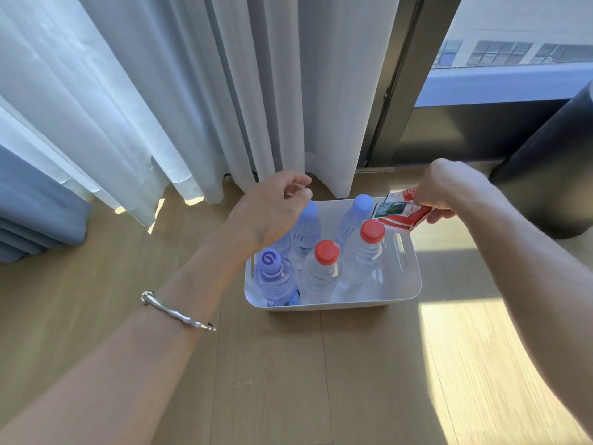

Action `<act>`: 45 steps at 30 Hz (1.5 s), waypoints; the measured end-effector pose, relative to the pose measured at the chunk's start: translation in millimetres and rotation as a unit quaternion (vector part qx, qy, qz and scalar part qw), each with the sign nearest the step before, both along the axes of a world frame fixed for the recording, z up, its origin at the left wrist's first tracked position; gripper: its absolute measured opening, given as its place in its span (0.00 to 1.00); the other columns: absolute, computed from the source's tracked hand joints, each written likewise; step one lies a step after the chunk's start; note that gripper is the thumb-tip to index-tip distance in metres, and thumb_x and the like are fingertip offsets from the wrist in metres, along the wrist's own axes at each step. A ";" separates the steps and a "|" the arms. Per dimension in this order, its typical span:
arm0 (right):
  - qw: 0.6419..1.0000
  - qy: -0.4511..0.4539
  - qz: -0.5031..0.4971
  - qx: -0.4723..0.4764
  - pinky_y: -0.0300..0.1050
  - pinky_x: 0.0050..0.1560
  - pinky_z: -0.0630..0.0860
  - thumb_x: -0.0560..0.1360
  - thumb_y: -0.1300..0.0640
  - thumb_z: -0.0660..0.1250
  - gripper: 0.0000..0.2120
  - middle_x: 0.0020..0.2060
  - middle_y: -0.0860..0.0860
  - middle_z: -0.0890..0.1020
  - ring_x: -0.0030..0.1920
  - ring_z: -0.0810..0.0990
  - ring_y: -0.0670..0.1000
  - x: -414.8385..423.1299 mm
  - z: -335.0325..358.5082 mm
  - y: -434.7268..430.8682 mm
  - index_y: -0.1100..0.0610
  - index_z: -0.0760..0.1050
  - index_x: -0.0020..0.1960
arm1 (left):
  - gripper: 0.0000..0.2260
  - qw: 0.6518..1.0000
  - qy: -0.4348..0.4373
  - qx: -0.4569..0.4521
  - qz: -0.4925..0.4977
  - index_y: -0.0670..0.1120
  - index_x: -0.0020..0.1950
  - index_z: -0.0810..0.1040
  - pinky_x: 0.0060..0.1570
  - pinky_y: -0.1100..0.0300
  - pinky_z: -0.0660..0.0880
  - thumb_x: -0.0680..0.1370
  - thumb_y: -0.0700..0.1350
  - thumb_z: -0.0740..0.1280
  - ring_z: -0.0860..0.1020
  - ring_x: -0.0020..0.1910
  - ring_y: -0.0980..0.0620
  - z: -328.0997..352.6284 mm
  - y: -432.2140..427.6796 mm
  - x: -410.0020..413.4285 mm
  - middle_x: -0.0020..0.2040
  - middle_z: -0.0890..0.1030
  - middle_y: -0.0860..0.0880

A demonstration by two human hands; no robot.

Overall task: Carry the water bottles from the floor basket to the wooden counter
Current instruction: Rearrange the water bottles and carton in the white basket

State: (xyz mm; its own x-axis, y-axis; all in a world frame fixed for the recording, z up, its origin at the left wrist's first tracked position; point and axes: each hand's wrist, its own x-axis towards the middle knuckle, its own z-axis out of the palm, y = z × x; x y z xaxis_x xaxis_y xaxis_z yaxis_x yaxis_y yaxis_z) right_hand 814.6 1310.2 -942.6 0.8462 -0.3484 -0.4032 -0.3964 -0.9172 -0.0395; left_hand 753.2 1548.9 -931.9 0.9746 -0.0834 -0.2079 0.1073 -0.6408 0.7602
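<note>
Pick-up step: our right grip (441, 195) grasps a red-labelled bottle (401, 215) above the basket (353, 304). Left grip (272, 213) hangs released over a blue-capped bottle (307, 227); next, we close on it.

Left hand (272, 213) hides the shoulder of the rear-left blue-capped bottle (308, 228); fingertip contact with its cap: cannot tell. Right hand (446, 187) covers one end of the red-and-white-labelled bottle (401, 215); label print unreadable. Dark cylinder (545, 175) cut by right edge.

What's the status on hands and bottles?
Left hand empty above basket. Right hand grips red-labelled bottle. Five bottles visible inside. Nothing blocking.
</note>
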 end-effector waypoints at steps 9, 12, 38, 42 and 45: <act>0.999 0.012 0.049 0.010 0.38 0.33 0.70 0.74 0.56 0.66 0.13 0.38 0.52 0.80 0.41 0.84 0.55 -22.3 -49.1 1.7 0.56 0.67 0.34 | 0.17 0.992 0.013 0.102 -0.070 0.58 0.70 0.69 0.66 0.59 0.63 0.81 0.54 0.59 0.68 0.69 0.54 -4.2 -24.6 -2.0 0.70 0.71 0.55; 0.999 -0.002 0.054 0.002 0.42 0.37 0.73 0.75 0.52 0.67 0.12 0.41 0.54 0.81 0.43 0.83 0.56 -25.1 -51.6 -6.7 0.56 0.70 0.36 | 0.18 0.992 0.013 0.089 -0.087 0.54 0.72 0.68 0.60 0.66 0.59 0.82 0.52 0.58 0.66 0.71 0.55 -5.9 -33.3 -0.9 0.72 0.69 0.54; 0.991 -0.044 0.126 0.005 0.45 0.41 0.68 0.77 0.47 0.65 0.16 0.45 0.54 0.76 0.45 0.76 0.56 -39.6 -54.8 -23.6 0.57 0.75 0.59 | 0.18 0.990 0.006 0.124 -0.059 0.53 0.71 0.69 0.65 0.57 0.62 0.82 0.51 0.58 0.68 0.69 0.51 -21.6 -67.8 -2.7 0.71 0.71 0.52; 0.993 -0.057 0.106 0.022 0.45 0.41 0.68 0.77 0.50 0.66 0.13 0.43 0.53 0.74 0.42 0.72 0.57 -30.7 -43.7 -25.1 0.57 0.76 0.55 | 0.18 0.991 0.007 0.116 -0.063 0.53 0.72 0.69 0.65 0.56 0.62 0.82 0.51 0.58 0.68 0.70 0.51 -22.9 -69.5 -3.4 0.71 0.70 0.52; 0.992 -0.062 0.107 0.021 0.47 0.41 0.70 0.76 0.52 0.66 0.08 0.44 0.54 0.77 0.42 0.75 0.56 -27.6 -40.7 -28.3 0.56 0.73 0.48 | 0.18 0.992 0.008 0.107 -0.069 0.53 0.72 0.68 0.66 0.56 0.62 0.82 0.52 0.58 0.67 0.70 0.51 -24.6 -71.0 -2.1 0.72 0.70 0.52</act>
State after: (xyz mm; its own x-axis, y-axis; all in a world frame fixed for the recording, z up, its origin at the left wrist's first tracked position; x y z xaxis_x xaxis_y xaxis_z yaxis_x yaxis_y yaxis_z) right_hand 787.0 1281.9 -983.3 0.9429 -0.1405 -0.3022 -0.1823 -0.9765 -0.1150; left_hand 751.1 1477.9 -956.5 0.9531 -0.1688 -0.2511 0.0180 -0.7967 0.6041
